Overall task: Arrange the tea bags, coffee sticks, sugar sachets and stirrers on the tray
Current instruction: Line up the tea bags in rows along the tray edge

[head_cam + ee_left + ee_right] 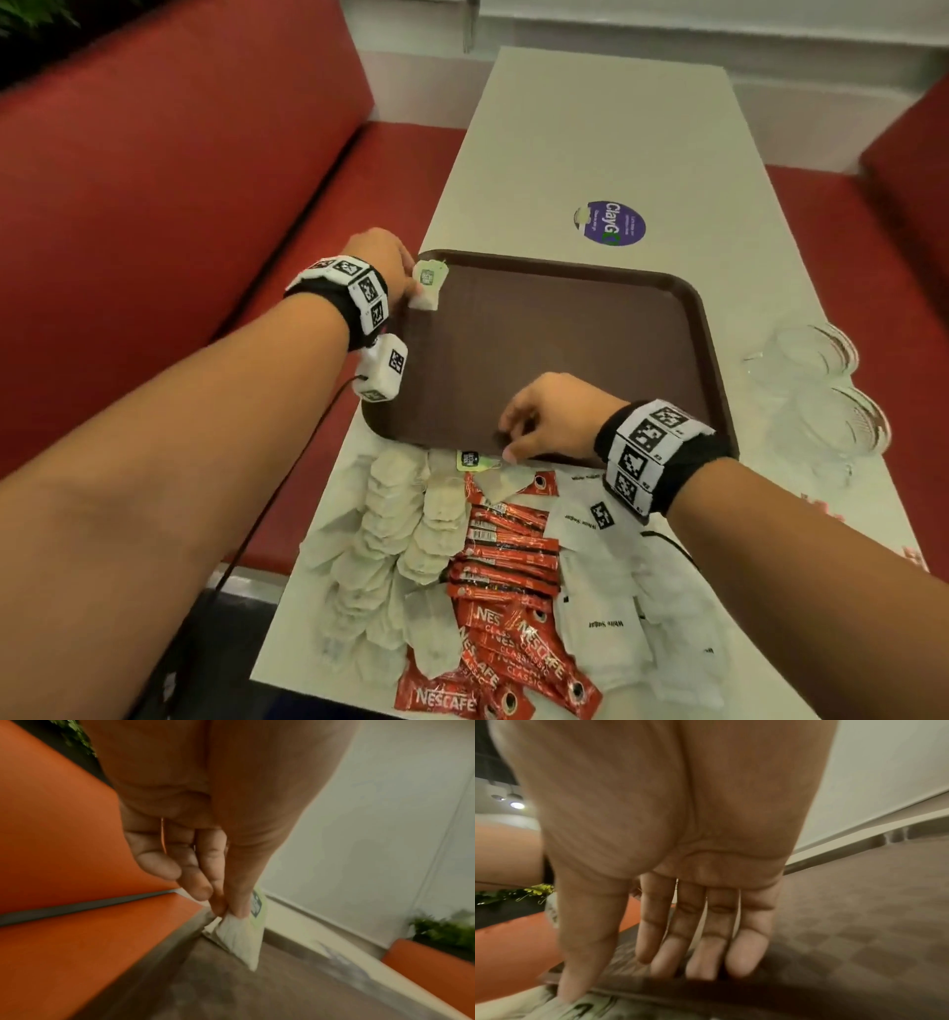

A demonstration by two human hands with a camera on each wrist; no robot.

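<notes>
The left hand (pixel 386 259) pinches a tea bag (pixel 428 285) over the tray's (pixel 565 329) far-left corner rim. The right hand (pixel 552 415), fingers (pixel 703 953) relaxed and extended, rests on the tray's near edge, thumb touching a tea-bag tag (pixel 470 459) on the bench (pixel 606 128).

A café or canteen booth: red upholstered bench seats (pixel 179 154) flank a long white tabletop (pixel 590 128) bearing a round purple sticker (pixel 613 223), a brown serving tray (pixel 565 334) at centre frame.

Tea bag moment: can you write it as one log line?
left hand: pinches tea bag over tray corner | right hand: open, on near rim
</notes>
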